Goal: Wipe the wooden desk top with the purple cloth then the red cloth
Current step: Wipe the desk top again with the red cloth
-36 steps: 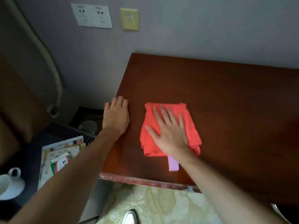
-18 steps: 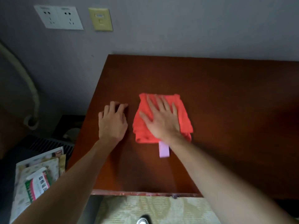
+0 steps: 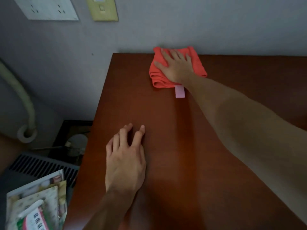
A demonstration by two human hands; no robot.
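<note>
Papers point(image 3: 35, 205): stacked low at the left, off the bench.
Left hand point(image 3: 125, 161): palm down on the bench point(image 3: 166, 163) near its left edge, grip holding nothing, fingers loosely spread.
Red cloth point(image 3: 157, 73): folded, at the bench's far edge by the wall, pale tag point(image 3: 179, 91) pointing toward the camera.
Right hand point(image 3: 177, 65): flat on the red cloth, fingers splayed, pressing rather than clutching.

Desk point(image 3: 166, 146): reddish-brown wood, smooth, low sheen, faint light streak down the middle. Red cloth point(image 3: 159, 72), upper centre: soft matt fabric, folded in layers, pale pink tag point(image 3: 179, 91). Wall point(image 3: 182, 22): matt grey paint. Lower left: glossy printed paper packets point(image 3: 33, 209). Socket plate point(image 3: 48, 9), upper left: smooth white plastic.
</note>
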